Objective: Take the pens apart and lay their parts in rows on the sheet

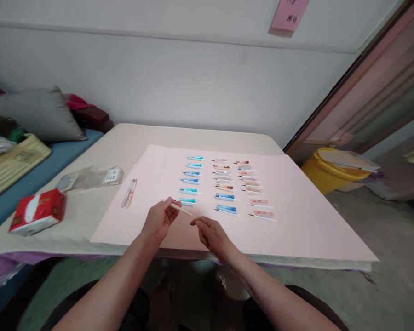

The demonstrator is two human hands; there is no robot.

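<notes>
My left hand [160, 220] is closed in a pinch around a slim pale pen [177, 208], whose thin white end points down to the right. Just right of that end is my right hand [212, 234], fingers bent and the index finger reaching left; I see nothing in it. Beyond my hands, pens with slim white sticks beside them lie in three columns on a pale pink sheet [317, 225]. They include teal pens [189, 190], blue pens [226, 208], brown-ended pens [224, 187] and pinkish pens [263, 213]. Clear pens [129, 193] lie together at the left.
The sheet covers part of a cream-topped table [131, 133] against a white wall. A red and white tissue pack [37, 211] and a clear plastic package [93, 178] lie left. A yellow bucket [322, 172] stands right; a grey cushion [37, 112] is at far left.
</notes>
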